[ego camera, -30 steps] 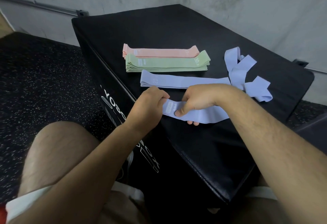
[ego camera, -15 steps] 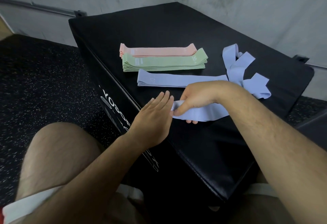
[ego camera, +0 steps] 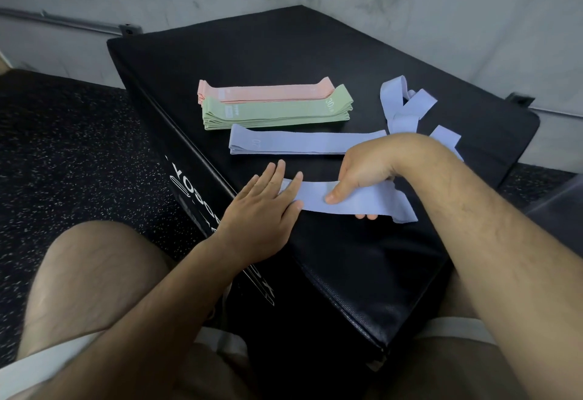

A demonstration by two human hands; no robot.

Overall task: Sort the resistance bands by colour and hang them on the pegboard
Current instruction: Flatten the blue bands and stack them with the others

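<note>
left grip flat, fingers straight on lilac band end | right grip pinching same band

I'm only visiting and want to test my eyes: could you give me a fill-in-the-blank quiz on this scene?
1. The middle stack, between the pink stack and the flat blue band, is coloured ____.
2. The number printed on top of it is ____.
3. The right hand pinches and the left hand presses the nearest blue band, on a padded box coloured ____.
Missing words: green; 30; black.
</note>
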